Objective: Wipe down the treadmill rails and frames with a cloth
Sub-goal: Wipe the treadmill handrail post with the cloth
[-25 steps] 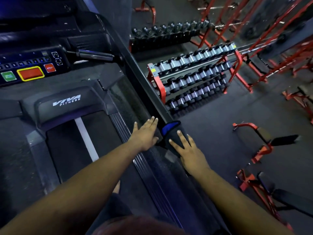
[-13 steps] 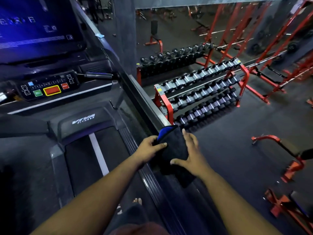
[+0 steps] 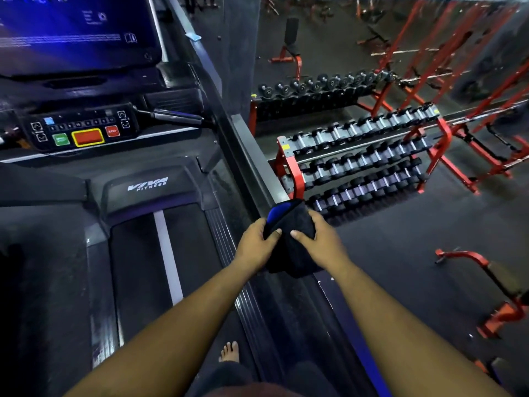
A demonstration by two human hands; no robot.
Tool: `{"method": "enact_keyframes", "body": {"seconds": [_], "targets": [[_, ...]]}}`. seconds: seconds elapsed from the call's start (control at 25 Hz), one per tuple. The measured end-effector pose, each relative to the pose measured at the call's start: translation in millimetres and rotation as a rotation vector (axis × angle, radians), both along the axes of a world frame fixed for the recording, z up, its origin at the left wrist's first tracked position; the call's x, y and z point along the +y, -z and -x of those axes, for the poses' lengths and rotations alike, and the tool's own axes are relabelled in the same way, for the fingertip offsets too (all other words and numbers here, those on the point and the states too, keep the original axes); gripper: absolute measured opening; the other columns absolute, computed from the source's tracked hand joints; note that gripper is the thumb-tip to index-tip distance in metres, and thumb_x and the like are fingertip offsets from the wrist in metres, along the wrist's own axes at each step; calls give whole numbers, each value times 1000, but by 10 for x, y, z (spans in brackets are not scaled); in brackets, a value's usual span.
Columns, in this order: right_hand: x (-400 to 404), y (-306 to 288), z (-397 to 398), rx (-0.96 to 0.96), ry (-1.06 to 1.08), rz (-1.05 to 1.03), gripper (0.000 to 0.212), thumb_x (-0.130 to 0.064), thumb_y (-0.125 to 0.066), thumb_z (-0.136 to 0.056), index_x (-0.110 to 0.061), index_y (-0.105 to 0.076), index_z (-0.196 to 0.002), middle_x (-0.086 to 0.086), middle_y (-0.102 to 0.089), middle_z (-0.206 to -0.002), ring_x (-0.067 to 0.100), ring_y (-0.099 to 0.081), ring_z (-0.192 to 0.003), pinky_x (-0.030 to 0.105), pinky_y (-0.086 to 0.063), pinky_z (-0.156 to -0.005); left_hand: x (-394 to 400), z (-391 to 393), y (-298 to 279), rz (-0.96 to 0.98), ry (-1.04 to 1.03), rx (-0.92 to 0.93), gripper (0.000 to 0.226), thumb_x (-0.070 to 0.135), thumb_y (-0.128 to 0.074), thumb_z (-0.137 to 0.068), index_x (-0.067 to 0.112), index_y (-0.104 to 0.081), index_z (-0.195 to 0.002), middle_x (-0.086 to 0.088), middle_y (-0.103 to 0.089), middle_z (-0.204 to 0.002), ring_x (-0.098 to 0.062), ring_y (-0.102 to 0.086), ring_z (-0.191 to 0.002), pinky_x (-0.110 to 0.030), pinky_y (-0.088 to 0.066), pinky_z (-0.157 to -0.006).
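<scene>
A dark cloth (image 3: 289,224) with a blue edge is bunched on the near end of the treadmill's right handrail (image 3: 246,156). My left hand (image 3: 254,245) grips the cloth's left side with the thumb on top. From the right, my right hand (image 3: 317,242) clasps the same cloth, fingers curled over it. The grey rail runs away from the cloth toward the console. Below the hands lies the ribbed right side rail (image 3: 252,305) beside the belt (image 3: 148,253).
The console (image 3: 83,130) with green, red and stop buttons and a lit screen (image 3: 71,32) stand ahead left. A red dumbbell rack (image 3: 357,164) stands right of the rail, red benches (image 3: 501,282) further right. My bare foot (image 3: 229,351) rests on the deck.
My left hand moved from lying flat on the side rail onto the cloth. Both hands now clasp the cloth on the handrail end. The view has tilted up toward the console.
</scene>
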State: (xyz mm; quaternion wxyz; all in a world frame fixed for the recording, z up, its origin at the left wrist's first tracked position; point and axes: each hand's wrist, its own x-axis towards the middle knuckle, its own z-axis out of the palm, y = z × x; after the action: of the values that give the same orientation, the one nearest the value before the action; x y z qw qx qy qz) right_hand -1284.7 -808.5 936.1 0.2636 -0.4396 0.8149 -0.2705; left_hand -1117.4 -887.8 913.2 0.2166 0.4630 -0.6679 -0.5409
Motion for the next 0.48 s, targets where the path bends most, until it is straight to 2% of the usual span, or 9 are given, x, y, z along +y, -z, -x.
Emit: {"method": "enact_keyframes", "body": {"seconds": [0.04, 0.12, 0.28, 0.48], "targets": [[-63, -1, -2, 18, -9, 3, 60, -49, -70, -82, -37, -43, -134, -2, -63, -128, 22, -60, -115, 44, -51, -94, -34, 24, 39, 28, 8, -35, 27, 42, -60, -88, 23, -62, -107, 0, -65, -101, -15, -65, -89, -38, -56, -82], [-220, -2, 11, 63, -47, 28, 56, -48, -69, -83, -38, -43, -132, -5, -62, -127, 21, -60, -114, 45, -51, -94, -93, 63, 44, 72, 7, -104, 30, 38, -60, -92, 19, -60, -115, -3, -59, -107, -17, -61, -94, -35, -52, -85], [-500, 129, 57, 123, -150, 73, 54, -43, -69, -85, -33, -47, -132, -6, -62, -123, 18, -58, -113, 40, -50, -95, -143, 96, 188, 139, -71, -149, 26, 32, -60, -95, 15, -58, -114, -2, -53, -106, -16, -55, -94, -29, -44, -80], [-742, 508, 279, -9, -322, 186, 50, -45, -70, -85, -32, -50, -129, -7, -65, -120, 15, -61, -110, 35, -50, -93, -93, 227, 425, 200, -246, -139, 23, 37, -61, -92, 18, -60, -105, -2, -64, -100, -21, -62, -95, -39, -51, -80]]}}
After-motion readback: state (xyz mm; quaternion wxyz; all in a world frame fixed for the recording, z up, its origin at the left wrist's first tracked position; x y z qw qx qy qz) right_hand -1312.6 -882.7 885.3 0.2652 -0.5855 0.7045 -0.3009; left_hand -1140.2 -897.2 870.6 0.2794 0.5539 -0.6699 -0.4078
